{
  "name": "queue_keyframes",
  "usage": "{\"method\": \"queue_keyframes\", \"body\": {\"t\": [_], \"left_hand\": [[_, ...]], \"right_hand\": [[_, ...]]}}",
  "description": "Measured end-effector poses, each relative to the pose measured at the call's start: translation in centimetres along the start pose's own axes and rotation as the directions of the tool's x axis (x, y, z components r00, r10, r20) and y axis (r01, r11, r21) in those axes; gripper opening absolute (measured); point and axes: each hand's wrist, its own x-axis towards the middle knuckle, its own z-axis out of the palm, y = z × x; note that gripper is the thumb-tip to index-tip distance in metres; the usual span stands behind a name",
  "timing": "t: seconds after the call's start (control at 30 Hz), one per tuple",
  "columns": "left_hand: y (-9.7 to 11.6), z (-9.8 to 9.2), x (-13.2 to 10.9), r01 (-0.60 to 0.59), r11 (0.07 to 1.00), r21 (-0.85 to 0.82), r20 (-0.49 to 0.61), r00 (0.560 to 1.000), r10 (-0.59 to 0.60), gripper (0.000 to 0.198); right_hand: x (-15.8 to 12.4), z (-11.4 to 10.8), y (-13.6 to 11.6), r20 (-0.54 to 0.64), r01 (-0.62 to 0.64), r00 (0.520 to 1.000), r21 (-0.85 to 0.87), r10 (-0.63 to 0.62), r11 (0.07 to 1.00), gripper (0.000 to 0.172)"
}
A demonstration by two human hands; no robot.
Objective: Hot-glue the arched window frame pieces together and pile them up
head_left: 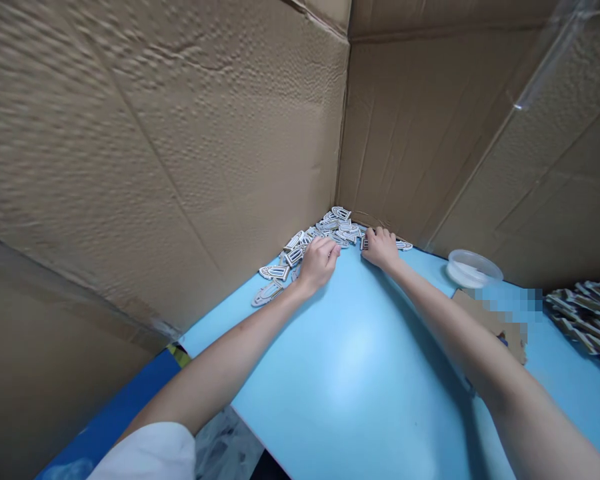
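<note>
A heap of small flat white-and-grey pointed pieces lies in the far corner of a light blue table, against cardboard walls. My left hand rests at the heap's near edge with its fingers curled onto the pieces. My right hand lies just to the right, fingers bent down on pieces at the corner. Both arms stretch far forward. What each hand grips, if anything, is hidden under the fingers.
Tall cardboard walls enclose the table on the left and back. A shallow white plastic tub stands at the right, near a cardboard piece. A stack of similar pieces lies at the far right edge.
</note>
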Motion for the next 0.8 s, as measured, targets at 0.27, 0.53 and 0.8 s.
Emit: {"method": "queue_keyframes", "body": {"t": [0.27,0.53,0.8], "left_hand": [[-0.2,0.3,0.0,-0.023,0.999,-0.034,0.008,1.0,0.023,0.04],[-0.2,0.8,-0.2,-0.057,0.993,-0.1,0.05,0.997,0.062,0.036],[2.5,0.4,-1.4,-0.102,0.974,-0.204,0.169,0.976,0.137,0.036]], "right_hand": [[-2.3,-2.3,1.5,-0.01,0.171,0.985,-0.026,-0.172,0.985,0.035],[-11.5,-5.9,4.5,0.071,0.471,0.877,0.06,-0.474,0.88,0.016],[-25.6,-10.1,6.6,0.071,0.535,0.825,0.218,-0.56,0.816,0.027]]}}
